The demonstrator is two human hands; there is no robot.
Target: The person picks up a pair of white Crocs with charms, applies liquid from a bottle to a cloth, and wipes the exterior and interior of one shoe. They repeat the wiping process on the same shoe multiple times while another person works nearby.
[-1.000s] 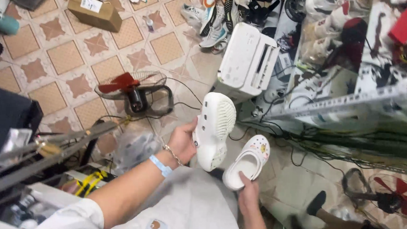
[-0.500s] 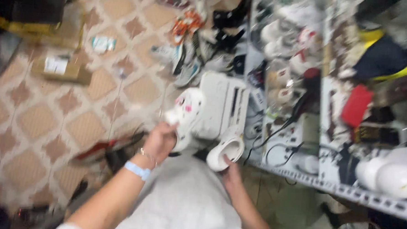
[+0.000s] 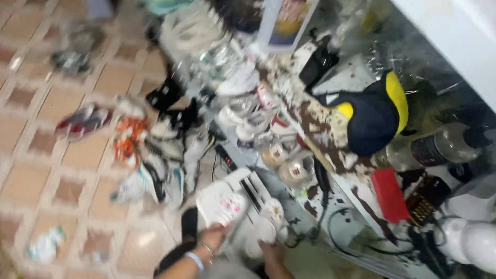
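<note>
The picture is blurring with head motion, so fine detail is hard to read, but low in the frame the left hand (image 3: pixel 215 237) is closing around the heel end of a white clog (image 3: pixel 223 204) and tilting it up, its decorated upper facing the camera, probably so the person can look it over. A light blue wristband (image 3: pixel 195 260) is showing on that forearm. Just to the right, the right hand (image 3: pixel 269 251) is gripping the second white clog (image 3: pixel 267 224) from below; this shoe is sitting lower and partly hiding behind the first, and how far those fingers are wrapping around it cannot be told. Both clogs are being held in the air just in front of a white boxy machine (image 3: pixel 250 185) that is standing on the floor at the foot of a cluttered table (image 3: pixel 361 234), seemingly kept close to the cables running along that table's edge. On the tiled floor (image 3: pixel 30 147) to the left, a loose heap of sneakers (image 3: pixel 152 152) is lying well apart from the hands, looking like pairs left waiting. On the table, a dark cap with yellow panels (image 3: pixel 374 114) is resting beside a red flat object (image 3: pixel 389 193), and a white rounded thing (image 3: pixel 486 245) is sitting at the far right.
</note>
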